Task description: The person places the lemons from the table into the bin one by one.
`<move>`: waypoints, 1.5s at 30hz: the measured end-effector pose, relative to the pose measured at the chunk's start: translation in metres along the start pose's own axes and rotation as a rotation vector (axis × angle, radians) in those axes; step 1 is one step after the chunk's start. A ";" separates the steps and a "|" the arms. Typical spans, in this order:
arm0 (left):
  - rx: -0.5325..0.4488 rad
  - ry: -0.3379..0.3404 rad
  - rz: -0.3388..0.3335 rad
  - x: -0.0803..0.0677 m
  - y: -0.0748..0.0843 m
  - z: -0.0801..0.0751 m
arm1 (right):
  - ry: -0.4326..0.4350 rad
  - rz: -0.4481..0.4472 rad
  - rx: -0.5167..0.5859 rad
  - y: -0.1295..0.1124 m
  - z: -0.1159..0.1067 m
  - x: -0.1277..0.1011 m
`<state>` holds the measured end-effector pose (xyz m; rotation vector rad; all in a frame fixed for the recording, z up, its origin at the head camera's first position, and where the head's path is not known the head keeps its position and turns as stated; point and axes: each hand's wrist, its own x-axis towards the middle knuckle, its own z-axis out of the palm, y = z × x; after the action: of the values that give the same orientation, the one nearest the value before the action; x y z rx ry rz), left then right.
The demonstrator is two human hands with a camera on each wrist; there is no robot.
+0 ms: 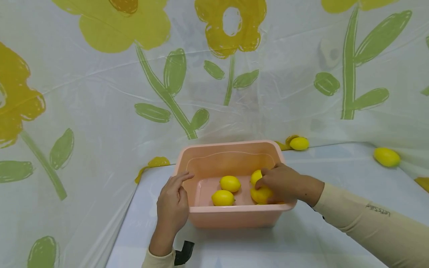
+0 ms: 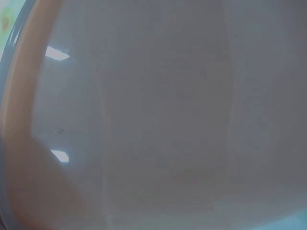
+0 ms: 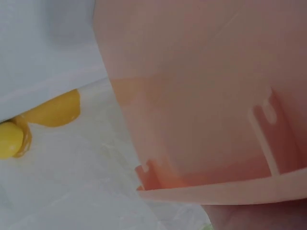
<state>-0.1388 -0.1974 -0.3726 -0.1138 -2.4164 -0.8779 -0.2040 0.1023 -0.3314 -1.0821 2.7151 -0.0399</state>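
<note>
A pink plastic basin [image 1: 234,216] stands on the table with several yellow lemons inside. Two of them, an upper lemon [image 1: 230,183] and a lower lemon [image 1: 222,198], lie near the middle of its floor. My right hand [image 1: 279,182] reaches over the right rim, fingers curled about a lemon [image 1: 261,195] at that end; another lemon [image 1: 256,177] shows just behind the fingers. At the left rim my left hand [image 1: 172,204] rests against the basin, its fingers extended over the edge. Close up, the basin's outer wall [image 2: 163,115] fills the left wrist view.
Behind the basin hangs a pale sheet [image 1: 261,111] printed with yellow flowers. On the white table [image 1: 321,223], one lemon [image 1: 299,143] lies at the back edge and another lemon [image 1: 387,157] at the far right, both near the sheet.
</note>
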 end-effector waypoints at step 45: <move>0.017 -0.003 -0.020 0.000 0.000 0.002 | 0.431 0.008 0.147 0.011 0.011 -0.015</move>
<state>-0.1395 -0.1963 -0.3736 -0.0852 -2.4311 -0.8662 -0.1987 0.1214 -0.3408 -1.1272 3.0248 -0.5204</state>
